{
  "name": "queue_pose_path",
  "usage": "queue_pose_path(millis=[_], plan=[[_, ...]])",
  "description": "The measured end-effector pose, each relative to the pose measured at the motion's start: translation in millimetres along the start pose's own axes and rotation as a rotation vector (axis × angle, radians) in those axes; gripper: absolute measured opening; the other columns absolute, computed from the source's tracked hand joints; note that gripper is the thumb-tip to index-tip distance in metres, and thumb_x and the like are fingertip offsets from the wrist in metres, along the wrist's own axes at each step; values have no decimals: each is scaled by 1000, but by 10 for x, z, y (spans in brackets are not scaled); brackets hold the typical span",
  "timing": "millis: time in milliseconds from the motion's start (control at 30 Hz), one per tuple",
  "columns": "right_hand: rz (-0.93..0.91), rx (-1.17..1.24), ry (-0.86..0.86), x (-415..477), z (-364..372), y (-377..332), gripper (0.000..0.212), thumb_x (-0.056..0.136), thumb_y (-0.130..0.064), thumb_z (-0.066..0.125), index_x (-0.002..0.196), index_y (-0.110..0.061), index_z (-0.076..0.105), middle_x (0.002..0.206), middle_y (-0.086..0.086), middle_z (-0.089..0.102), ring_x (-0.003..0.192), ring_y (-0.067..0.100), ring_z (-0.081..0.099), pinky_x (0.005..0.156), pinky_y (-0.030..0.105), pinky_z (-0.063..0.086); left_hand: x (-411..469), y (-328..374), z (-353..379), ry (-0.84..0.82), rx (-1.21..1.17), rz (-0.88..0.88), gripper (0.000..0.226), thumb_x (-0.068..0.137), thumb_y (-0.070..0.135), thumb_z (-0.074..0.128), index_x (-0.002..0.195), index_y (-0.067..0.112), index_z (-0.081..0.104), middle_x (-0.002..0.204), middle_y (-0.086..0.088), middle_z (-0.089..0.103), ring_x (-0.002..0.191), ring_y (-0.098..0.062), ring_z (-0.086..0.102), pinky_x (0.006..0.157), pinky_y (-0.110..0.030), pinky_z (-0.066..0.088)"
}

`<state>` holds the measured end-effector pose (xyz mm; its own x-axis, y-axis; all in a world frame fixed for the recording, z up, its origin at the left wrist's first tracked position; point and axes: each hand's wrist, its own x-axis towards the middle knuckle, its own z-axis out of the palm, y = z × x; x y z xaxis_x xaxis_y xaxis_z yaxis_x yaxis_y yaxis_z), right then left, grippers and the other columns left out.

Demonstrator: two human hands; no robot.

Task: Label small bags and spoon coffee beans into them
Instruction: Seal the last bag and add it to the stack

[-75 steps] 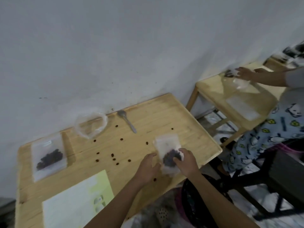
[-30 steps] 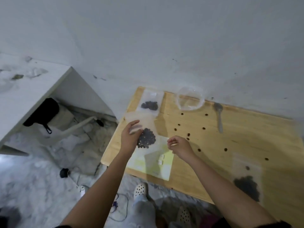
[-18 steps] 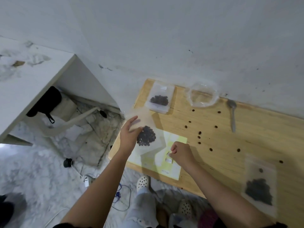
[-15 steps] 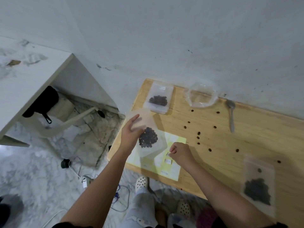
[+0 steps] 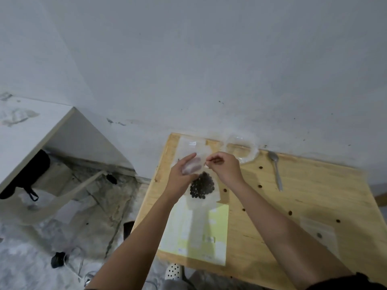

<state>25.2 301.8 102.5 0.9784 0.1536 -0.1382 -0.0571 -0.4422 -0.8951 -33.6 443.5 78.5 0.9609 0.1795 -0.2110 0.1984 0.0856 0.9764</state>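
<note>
Bean bag (image 5: 203, 187) held aloft — left hand (image 5: 181, 176) grips upper part, right hand (image 5: 224, 168) pinches top corner.

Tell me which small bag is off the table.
The bean-filled bag that the left hand grips. The other two lie flat on the table: one at the far left corner, one near the right edge.

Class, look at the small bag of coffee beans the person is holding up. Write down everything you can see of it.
The bag is small, clear, thin plastic, with a clump of dark beans sagging in its lower half. It hangs roughly upright above the yellow-green sheet. The left hand holds its upper part, fingers showing through the plastic; the right hand pinches at its top edge. Whether it bears a label is unclear.
</note>
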Motion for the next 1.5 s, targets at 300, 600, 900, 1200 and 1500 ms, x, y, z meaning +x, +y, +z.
queue_pose_path(millis=[300, 600, 900, 1200, 1500], plan=[[-37, 19, 105, 173, 83, -240, 9, 77, -6, 70, 80, -12, 64, 75, -6, 62, 69, 2, 57, 60, 3, 44, 172, 290, -48, -154, 83, 43, 62, 76, -23, 55, 132, 4, 48, 117, -3, 60, 90, 4, 66, 74, -13, 50], [0, -22, 171, 249, 169, -366, 21, 72, -11, 79, 81, -10, 60, 74, 2, 61, 68, 12, 56, 54, 6, 44, 254, 445, -124, -235, 117, 68, 64, 77, -25, 47, 134, 5, 45, 122, -3, 51, 84, 16, 61, 66, -7, 48], [149, 147, 249, 231, 35, -371, 63, 59, -24, 88, 106, -19, 47, 104, -1, 54, 93, 13, 53, 67, 18, 40, 408, 492, -141, -224, 48, 93, 40, 83, 2, 66, 121, 14, 60, 102, 4, 65, 87, -2, 64, 80, -17, 52], [136, 257, 255, 436, 49, -386, 54, 64, -20, 85, 104, -21, 49, 100, -4, 61, 85, 7, 56, 64, 21, 42, 650, 536, 18, 12, -68, 60, 20, 87, 4, 62, 106, 3, 67, 84, -15, 72, 75, -15, 71, 70, -15, 53], [83, 289, 258, 666, 122, -218, 33, 77, -6, 72, 101, -20, 55, 104, -6, 61, 89, 11, 60, 71, 15, 47, 975, 440, -41, 16, -25, -14, 28, 90, 1, 53, 116, 5, 62, 83, 5, 64, 72, -6, 66, 75, -24, 55]])
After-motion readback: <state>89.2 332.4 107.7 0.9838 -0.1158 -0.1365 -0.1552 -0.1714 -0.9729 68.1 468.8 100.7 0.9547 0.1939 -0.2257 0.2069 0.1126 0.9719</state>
